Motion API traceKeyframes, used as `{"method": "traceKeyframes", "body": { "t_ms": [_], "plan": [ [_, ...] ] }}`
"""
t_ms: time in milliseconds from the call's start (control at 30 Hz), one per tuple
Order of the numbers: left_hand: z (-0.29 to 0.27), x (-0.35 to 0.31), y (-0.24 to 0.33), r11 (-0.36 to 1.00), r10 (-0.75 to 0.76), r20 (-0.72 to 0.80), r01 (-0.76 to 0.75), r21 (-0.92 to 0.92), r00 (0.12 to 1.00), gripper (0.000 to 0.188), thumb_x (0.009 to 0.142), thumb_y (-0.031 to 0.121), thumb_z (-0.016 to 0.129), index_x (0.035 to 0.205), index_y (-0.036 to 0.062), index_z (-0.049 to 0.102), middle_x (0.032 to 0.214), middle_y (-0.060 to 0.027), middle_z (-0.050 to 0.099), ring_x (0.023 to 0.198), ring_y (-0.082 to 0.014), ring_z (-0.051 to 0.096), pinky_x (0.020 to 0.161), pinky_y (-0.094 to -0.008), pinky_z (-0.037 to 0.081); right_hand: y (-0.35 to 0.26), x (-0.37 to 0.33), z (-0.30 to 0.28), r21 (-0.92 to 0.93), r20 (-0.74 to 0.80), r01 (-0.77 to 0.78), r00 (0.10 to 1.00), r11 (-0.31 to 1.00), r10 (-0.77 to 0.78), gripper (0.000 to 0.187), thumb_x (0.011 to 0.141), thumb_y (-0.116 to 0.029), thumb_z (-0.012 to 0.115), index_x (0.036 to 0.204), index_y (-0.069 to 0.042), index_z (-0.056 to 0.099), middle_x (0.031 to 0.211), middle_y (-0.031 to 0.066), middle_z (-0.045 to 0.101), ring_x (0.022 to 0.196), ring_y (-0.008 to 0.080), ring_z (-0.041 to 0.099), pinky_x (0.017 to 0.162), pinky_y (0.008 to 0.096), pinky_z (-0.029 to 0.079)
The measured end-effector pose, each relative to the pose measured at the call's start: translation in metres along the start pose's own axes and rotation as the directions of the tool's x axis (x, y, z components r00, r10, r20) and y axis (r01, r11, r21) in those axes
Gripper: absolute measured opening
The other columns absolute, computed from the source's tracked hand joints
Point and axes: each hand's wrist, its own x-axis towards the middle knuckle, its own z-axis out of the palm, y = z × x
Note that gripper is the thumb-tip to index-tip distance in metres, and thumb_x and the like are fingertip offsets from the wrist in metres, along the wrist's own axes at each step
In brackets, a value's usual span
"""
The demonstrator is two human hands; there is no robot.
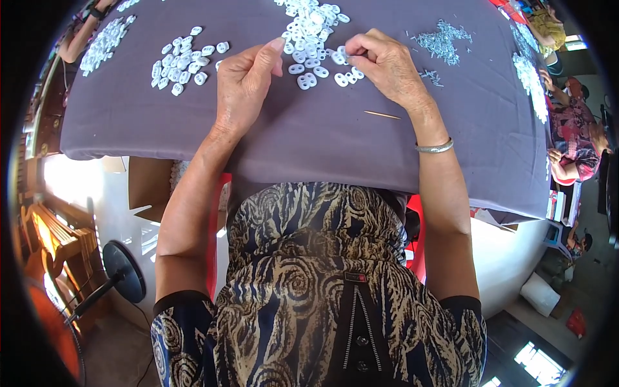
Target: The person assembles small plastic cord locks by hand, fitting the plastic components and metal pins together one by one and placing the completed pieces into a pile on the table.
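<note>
My left hand (245, 82) is closed above the table, thumb pressed over the curled fingers; whatever it may hold is hidden. To its right, my right hand (387, 64) pinches with thumb and forefinger at a small white oval piece with holes (338, 57). Between the hands and beyond them spreads a pile of such white pieces (309, 31). A few of these (307, 80) lie at the pile's near edge. Left of my left hand is a second, looser group of white pieces (184, 63).
A thin wooden stick (382, 115) lies near my right wrist on the grey-purple tablecloth (309, 142). Tiny shiny clear bits (443, 42) are heaped at the right. More white pieces sit by the left (106, 45) and right (532, 84) edges, where other people's arms show.
</note>
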Motion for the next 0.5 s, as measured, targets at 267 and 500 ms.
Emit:
{"method": "traceKeyframes", "body": {
  "t_ms": [267, 500],
  "plan": [
    [0.002, 0.0, -0.003, 0.998, 0.014, 0.052, -0.018, 0.068, 0.999, 0.04, 0.088, 0.03, 0.062, 0.06, 0.003, 0.053, 0.053, 0.0076, 0.032, 0.053, -0.0028, 0.026, 0.046, -0.0229, 0.022, -0.005, -0.002, -0.008, 0.074, 0.138, -0.076, 0.988, 0.994, 0.066, 0.009, 0.076, -0.005, 0.065, 0.084, -0.003, 0.061, 0.071, -0.0004, 0.052, 0.059, 0.0078, 0.048, 0.056, 0.0247, 0.044],
    [0.003, -0.001, -0.003, 0.999, -0.009, 0.075, 0.006, 0.033, 0.997, 0.038, 0.088, 0.026, 0.063, 0.06, 0.0033, 0.05, 0.054, 0.0081, 0.032, 0.053, -0.0029, 0.026, 0.046, -0.0224, 0.022, -0.006, -0.003, -0.01, 0.13, 0.124, -0.176, 0.979, 0.976, 0.16, 0.01, 0.075, -0.007, 0.066, 0.082, -0.004, 0.059, 0.061, -0.0033, 0.053, 0.057, 0.0045, 0.048, 0.054, 0.0218, 0.042]
  ]
}}
